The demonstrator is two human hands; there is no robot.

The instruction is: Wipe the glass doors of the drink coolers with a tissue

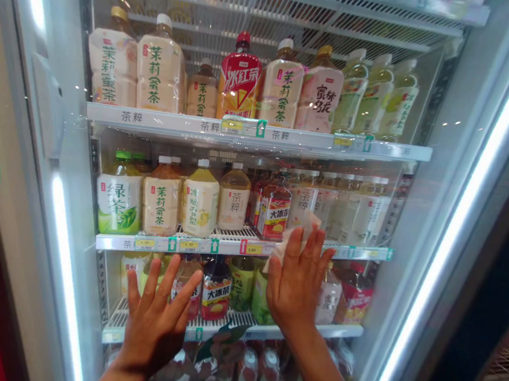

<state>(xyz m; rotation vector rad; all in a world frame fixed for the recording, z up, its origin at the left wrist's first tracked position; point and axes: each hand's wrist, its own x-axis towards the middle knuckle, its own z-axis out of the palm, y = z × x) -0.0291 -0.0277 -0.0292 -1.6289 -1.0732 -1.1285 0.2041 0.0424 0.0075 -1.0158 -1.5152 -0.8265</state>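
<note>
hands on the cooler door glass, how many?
2. Left hand flat on the glass door, low centre-left. Right hand to its right and higher, pressing a white cloth against the glass. No other hands in view.

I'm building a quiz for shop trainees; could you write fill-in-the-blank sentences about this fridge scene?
The right hand presses a ____ cloth against the glass.
The left hand lies flat with its fingers ____.
On the middle shelf, the green-capped bottle stands at the ____ end.
Missing: white; spread; left.
</note>
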